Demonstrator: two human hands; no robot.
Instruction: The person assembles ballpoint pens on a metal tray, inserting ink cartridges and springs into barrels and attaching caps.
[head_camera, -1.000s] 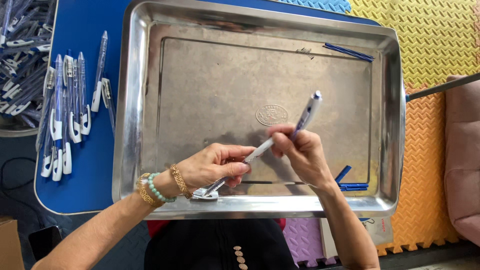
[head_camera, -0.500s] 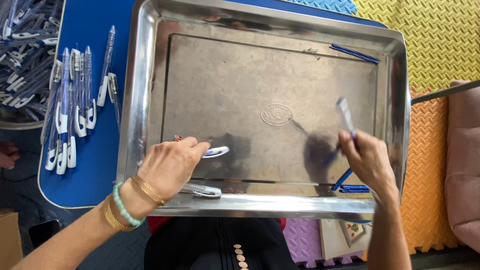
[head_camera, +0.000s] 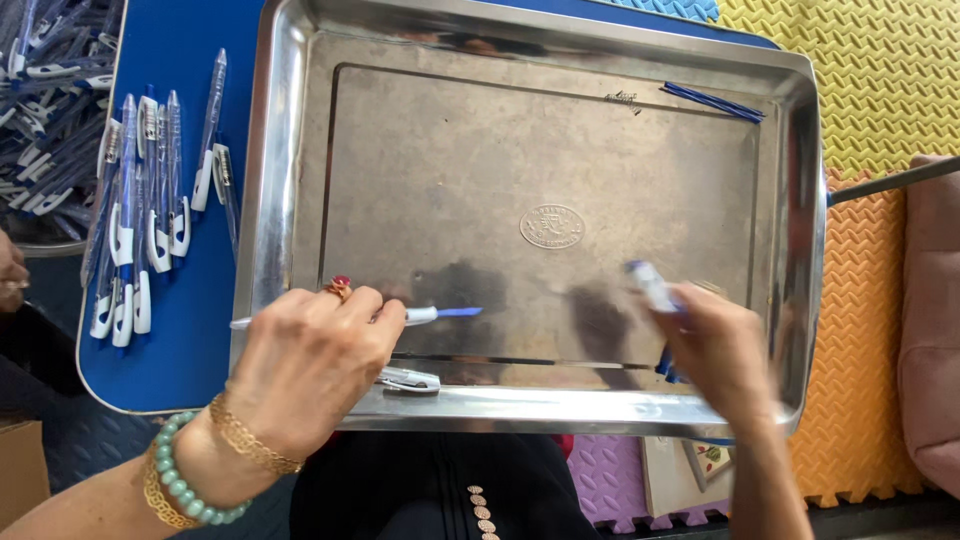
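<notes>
Over a wide steel tray (head_camera: 300, 150) on a blue table (head_camera: 170, 330), my left hand (head_camera: 310, 365) closes its fingers around a thin pen part (head_camera: 440, 313): a white barrel end with a short blue tip that sticks out to the right, low over the tray floor near the front edge. The rest of that piece is hidden under my knuckles, though a pale sliver shows past the tray's left wall. A red-stoned ring, a gold bangle and a green bead bracelet sit on that hand and wrist.

My right hand (head_camera: 715, 350) is blurred near the tray's front right corner, fingers wrapped on a white pen barrel (head_camera: 652, 285) that points up and to the left, its top end tinted blue. Just beneath that hand, a few blue bits show against the tray wall.

A clear clip piece (head_camera: 408, 379) rests on the tray's front rim, just beside my left hand. Thin blue refills (head_camera: 712, 102) lie in the far right corner. Finished white-and-blue pens (head_camera: 140, 230) lie in a row on the table to the left of the tray.
</notes>
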